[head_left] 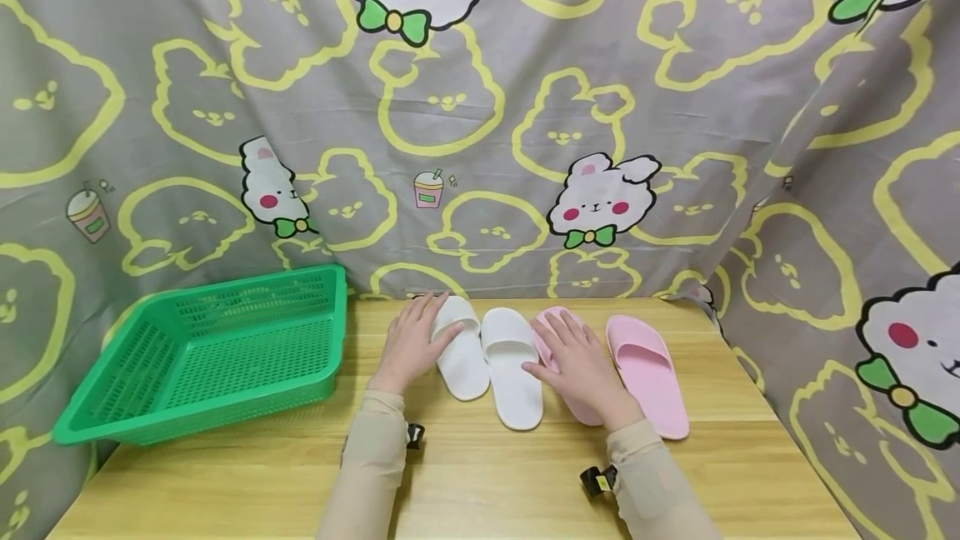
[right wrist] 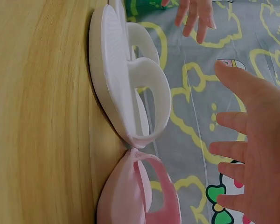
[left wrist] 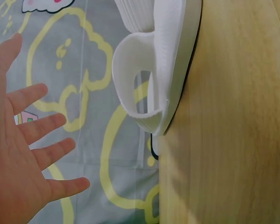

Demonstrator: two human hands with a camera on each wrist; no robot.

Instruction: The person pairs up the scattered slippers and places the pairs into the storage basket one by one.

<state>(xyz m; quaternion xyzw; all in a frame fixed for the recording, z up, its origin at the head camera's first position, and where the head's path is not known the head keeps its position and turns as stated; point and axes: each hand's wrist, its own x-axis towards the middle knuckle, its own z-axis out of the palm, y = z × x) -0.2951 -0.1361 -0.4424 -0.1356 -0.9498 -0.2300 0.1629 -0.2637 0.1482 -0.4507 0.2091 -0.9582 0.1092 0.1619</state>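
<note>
Two white slippers stand side by side on the table: a left one point(head_left: 467, 369) and a right one point(head_left: 517, 394). To their right is a pair of pink slippers, the nearer one point(head_left: 585, 413) partly covered by my right hand point(head_left: 581, 363) in the head view, the outer one point(head_left: 660, 394) in full sight. My left hand point(head_left: 411, 344) hovers beside the left white slipper, fingers spread, holding nothing. Both wrist views show the palms raised off the table, with gaps between the hands and the white slippers point(left wrist: 175, 60) and the pink slipper point(right wrist: 119, 200).
A green perforated plastic basket point(head_left: 247, 408) with nothing in it sits at the table's left side. The wooden table point(head_left: 480, 482) ends at a grey curtain point(head_left: 487, 115) printed with yellow outlines and white rabbits, which also hangs along both sides.
</note>
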